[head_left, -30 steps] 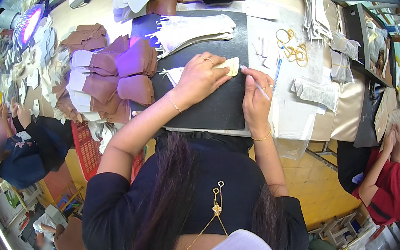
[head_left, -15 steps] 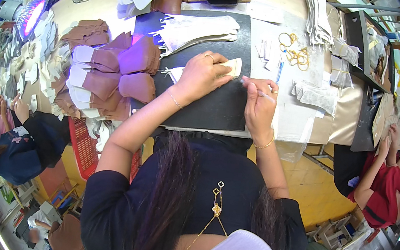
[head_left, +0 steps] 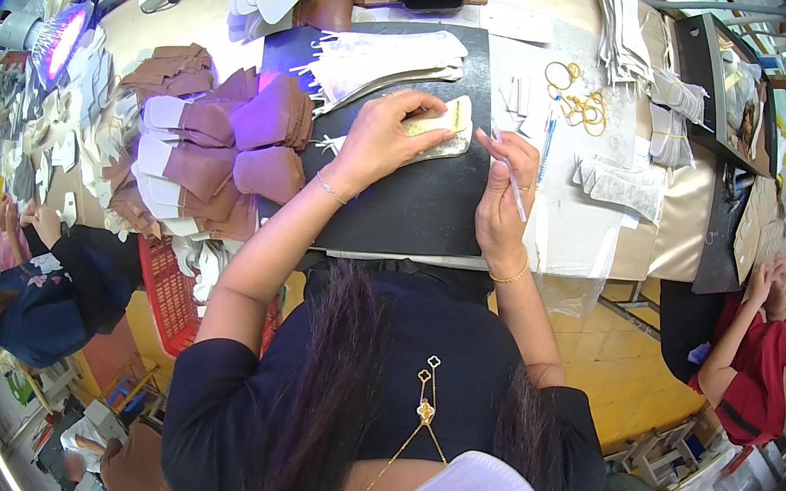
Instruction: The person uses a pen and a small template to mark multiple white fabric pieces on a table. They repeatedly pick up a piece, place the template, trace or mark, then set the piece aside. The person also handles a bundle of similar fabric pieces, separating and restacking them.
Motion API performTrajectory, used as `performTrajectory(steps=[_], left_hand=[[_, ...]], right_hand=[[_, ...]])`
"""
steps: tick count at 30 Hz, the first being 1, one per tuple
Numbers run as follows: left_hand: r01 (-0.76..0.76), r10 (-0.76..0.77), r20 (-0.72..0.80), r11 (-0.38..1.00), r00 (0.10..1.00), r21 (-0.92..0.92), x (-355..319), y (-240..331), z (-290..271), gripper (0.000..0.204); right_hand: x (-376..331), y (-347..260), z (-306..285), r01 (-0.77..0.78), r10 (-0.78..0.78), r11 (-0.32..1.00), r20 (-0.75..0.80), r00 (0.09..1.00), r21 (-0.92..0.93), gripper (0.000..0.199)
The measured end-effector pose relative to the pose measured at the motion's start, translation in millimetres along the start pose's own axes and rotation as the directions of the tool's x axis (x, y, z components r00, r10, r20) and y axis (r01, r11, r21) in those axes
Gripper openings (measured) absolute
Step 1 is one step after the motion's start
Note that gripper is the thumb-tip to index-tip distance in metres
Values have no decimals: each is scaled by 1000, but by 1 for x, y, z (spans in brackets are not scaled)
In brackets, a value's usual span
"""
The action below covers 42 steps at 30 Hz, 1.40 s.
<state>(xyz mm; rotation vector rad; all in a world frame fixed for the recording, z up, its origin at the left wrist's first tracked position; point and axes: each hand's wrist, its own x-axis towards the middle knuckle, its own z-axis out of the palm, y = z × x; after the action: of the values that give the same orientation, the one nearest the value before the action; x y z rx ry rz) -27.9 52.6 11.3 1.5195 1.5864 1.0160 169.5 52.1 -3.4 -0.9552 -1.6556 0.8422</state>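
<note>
My left hand presses a small cream leather piece flat on a black mat. To its right, my right hand grips a thin white pen-like tool, its tip near the right edge of the piece. A stack of white cut pieces lies at the far side of the mat, above my left hand.
Brown and white leather pieces pile up left of the mat. Yellow rubber bands and white strips lie to the right. A red basket hangs below the table edge. Other people sit at left and right.
My right hand has shifted slightly down and right along the edge of the cream piece. My left hand still holds the piece down.
</note>
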Motion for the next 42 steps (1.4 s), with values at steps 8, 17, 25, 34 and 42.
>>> performTrajectory(steps=[8,17,25,34,42], left_hand=[[152,-139,85,974,987,-170,2,1,-6,32],[195,-151,137,504,979,-842,8,19,-60,23],[-227,150,-240,913,959,-339,40,38,-114,25],[-378,403,72,761,912,527,29,8,-48,21],[-332,347,44,842,937,425,-26,-8,10,21]], right_hand=[[4,-7,14,-285,304,848,29,952,447,37],[-1,2,28,51,-50,999,175,983,2,25],[-5,4,26,134,-108,985,224,969,-105,27],[-4,7,5,23,-21,998,46,999,-57,22],[3,11,-4,39,-38,997,14,999,-67,21]])
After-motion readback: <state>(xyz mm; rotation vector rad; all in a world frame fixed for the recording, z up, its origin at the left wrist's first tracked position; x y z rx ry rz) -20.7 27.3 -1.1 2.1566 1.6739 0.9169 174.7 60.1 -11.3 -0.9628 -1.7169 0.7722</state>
